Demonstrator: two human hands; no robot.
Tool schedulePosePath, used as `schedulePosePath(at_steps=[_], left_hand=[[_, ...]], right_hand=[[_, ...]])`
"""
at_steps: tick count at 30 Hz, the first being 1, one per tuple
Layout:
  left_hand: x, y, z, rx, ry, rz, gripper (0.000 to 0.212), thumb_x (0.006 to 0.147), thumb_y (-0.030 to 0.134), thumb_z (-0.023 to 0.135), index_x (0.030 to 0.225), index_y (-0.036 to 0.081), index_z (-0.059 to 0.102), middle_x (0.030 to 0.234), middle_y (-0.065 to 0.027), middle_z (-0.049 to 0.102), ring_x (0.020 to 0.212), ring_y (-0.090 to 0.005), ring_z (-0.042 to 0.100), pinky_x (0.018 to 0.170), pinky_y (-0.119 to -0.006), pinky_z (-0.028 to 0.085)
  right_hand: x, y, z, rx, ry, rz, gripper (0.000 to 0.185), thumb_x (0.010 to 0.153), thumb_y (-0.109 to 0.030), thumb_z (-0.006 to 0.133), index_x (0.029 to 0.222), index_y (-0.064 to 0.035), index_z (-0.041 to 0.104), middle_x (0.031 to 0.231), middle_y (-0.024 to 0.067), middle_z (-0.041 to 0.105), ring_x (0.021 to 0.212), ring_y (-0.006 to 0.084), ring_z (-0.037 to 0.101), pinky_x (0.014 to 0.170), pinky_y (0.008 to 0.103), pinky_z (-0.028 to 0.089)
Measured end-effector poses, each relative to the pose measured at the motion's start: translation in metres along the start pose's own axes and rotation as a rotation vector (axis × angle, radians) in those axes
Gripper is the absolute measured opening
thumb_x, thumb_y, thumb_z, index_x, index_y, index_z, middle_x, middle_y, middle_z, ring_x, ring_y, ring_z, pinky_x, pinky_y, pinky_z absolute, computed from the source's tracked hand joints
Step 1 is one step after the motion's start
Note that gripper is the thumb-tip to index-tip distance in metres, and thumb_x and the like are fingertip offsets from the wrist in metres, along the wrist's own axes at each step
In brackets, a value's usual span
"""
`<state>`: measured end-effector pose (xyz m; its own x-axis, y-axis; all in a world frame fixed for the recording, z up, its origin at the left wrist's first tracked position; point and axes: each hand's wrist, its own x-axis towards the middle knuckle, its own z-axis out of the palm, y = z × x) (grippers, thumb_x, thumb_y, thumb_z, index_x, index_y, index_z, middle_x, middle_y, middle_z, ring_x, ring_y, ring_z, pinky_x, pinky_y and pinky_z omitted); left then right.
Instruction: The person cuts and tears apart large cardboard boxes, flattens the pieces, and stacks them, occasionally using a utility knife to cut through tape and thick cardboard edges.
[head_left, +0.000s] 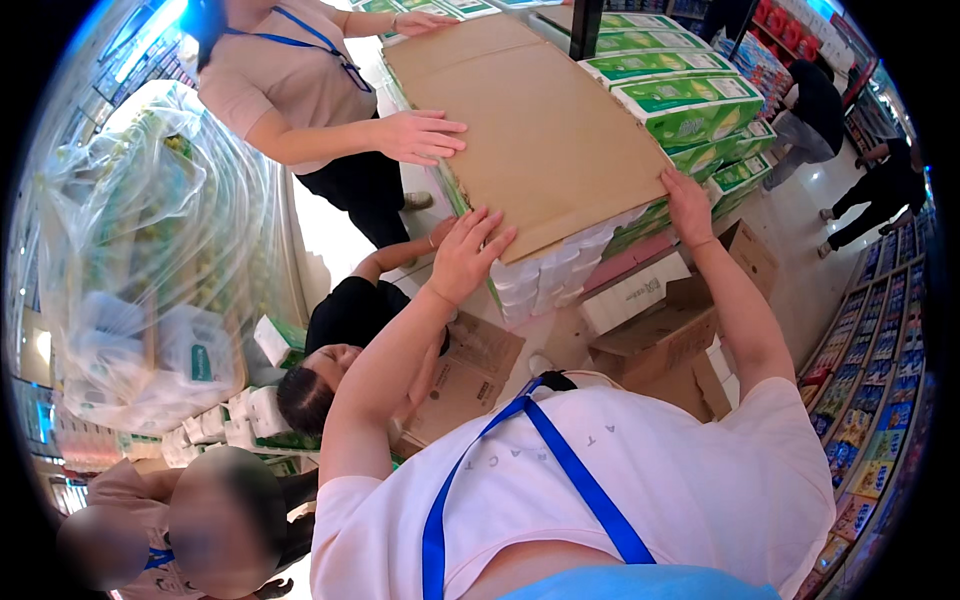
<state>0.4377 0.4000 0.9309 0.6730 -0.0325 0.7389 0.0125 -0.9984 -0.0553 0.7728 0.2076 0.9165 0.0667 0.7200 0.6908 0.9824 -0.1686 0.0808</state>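
Note:
A flat brown cardboard sheet (532, 135) lies across a stack of packed tissue paper (551, 277). My left hand (472, 251) holds the near left corner, its fingers and thumb over the top face. At the near right corner, my right hand (686, 202) grips the edge. Across from me, a co-worker's hand (424, 136) rests flat on the sheet's left side, and that person's other hand (424, 22) touches the far edge. The undersides of both my hands are hidden.
Green tissue packs (686, 105) are piled right of the sheet, by a black post (586, 30). Opened cardboard boxes (656, 322) stand below my right arm. A person crouches at my left (360, 315), near a plastic-wrapped pallet load (172, 247). Stocked shelves (862, 375) line the right.

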Motion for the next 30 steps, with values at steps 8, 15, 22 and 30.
schedulePosePath(at_steps=[8, 15, 22, 30], left_hand=[[0.001, -0.007, -0.003, -0.162, -0.117, -0.047, 0.053, 0.057, 0.012, 0.053, 0.109, 0.008, 0.054, 0.111, -0.0158, 0.050, 0.106, -0.0354, 0.046, 0.091, -0.043, 0.037], [0.005, 0.008, 0.006, -0.139, -0.063, -0.071, 0.045, 0.058, -0.002, 0.054, 0.103, 0.004, 0.055, 0.107, -0.0125, 0.054, 0.103, -0.0333, 0.049, 0.088, -0.040, 0.040], [0.000, 0.007, 0.009, -0.141, 0.035, -0.192, 0.045, 0.056, -0.012, 0.047, 0.098, 0.001, 0.054, 0.099, -0.0118, 0.058, 0.096, -0.0306, 0.054, 0.083, -0.036, 0.044], [-0.008, 0.006, 0.013, -0.191, 0.000, -0.319, 0.053, 0.054, -0.015, 0.047, 0.104, 0.002, 0.050, 0.102, -0.0152, 0.057, 0.098, -0.0322, 0.053, 0.082, -0.035, 0.044]], right_hand=[[0.005, -0.018, -0.007, 0.019, -0.039, 0.033, 0.051, 0.068, -0.013, 0.063, 0.113, 0.0002, 0.045, 0.114, 0.0164, 0.048, 0.105, 0.0313, 0.046, 0.091, 0.0385, 0.036], [0.020, -0.020, -0.027, 0.036, -0.161, -0.255, 0.046, 0.063, -0.019, 0.067, 0.105, -0.0050, 0.052, 0.106, 0.0095, 0.053, 0.099, 0.0278, 0.049, 0.086, 0.0371, 0.039], [0.044, -0.153, -0.003, 0.196, -0.130, -0.200, 0.028, 0.056, -0.015, 0.065, 0.081, -0.0121, 0.055, 0.085, 0.0037, 0.052, 0.084, 0.0227, 0.049, 0.077, 0.0369, 0.036], [0.054, -0.178, -0.004, 0.397, -0.117, -0.144, 0.026, 0.056, -0.011, 0.063, 0.081, -0.0112, 0.056, 0.084, 0.0041, 0.053, 0.084, 0.0235, 0.049, 0.073, 0.0367, 0.037]])
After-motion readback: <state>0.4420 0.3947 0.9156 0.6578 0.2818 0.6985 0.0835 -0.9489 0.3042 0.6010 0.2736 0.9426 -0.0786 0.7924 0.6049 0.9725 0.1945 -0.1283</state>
